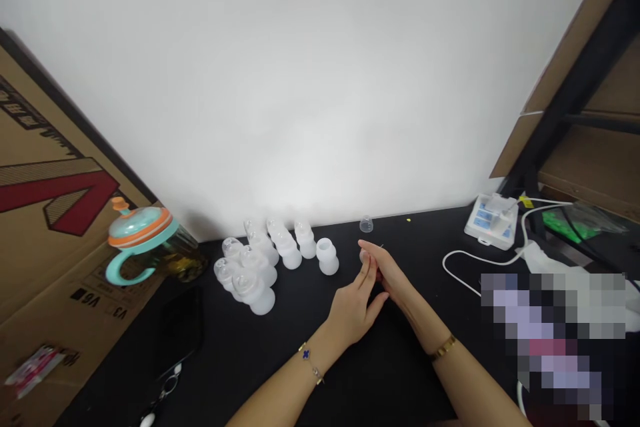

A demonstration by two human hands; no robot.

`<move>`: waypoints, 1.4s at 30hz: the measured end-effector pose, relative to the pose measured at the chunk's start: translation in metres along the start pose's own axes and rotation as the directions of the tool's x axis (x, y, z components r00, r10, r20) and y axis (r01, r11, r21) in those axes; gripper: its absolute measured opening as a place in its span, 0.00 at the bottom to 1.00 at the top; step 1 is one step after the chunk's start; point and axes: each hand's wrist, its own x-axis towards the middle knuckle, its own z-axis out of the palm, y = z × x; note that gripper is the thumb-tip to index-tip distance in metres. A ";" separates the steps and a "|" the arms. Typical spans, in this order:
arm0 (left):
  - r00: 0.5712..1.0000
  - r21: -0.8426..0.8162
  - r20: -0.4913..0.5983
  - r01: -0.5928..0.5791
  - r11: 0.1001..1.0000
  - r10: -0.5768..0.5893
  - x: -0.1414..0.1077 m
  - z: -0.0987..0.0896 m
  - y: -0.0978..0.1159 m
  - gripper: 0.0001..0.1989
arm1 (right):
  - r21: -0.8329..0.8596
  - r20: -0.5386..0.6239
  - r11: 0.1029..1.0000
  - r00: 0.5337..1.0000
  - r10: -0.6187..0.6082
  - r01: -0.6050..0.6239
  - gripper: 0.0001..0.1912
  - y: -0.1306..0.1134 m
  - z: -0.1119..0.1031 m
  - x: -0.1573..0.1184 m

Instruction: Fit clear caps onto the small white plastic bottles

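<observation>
the left hand (351, 310) and right hand (393, 273) are pressing together, seemingly holding a small translucent piece (364, 256) between their fingers; slack fingertips could be letting it slip. at ten o'clock, an open white bottle (328, 258) is standing near; a nudge could be toppling it.

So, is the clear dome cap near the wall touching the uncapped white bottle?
Apart: the head view shows black tabletop between the clear dome cap and the uncapped white bottle.
</observation>
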 end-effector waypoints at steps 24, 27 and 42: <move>0.982 -0.277 -0.173 0.028 0.960 -0.079 0.006 -0.004 -0.006 0.29 | -0.020 -0.022 0.998 0.998 -0.054 0.054 0.29 -0.007 0.008 -0.005; 0.918 -0.469 -0.244 0.172 0.866 -0.314 0.011 -0.010 -0.010 0.22 | -0.121 0.026 0.984 0.991 -0.129 0.131 0.31 -0.003 0.007 0.000; 0.834 -0.853 -0.081 0.225 0.472 -0.545 0.021 -0.028 -0.009 0.21 | -0.752 0.329 0.375 0.802 -0.499 0.542 0.25 -0.011 -0.008 -0.012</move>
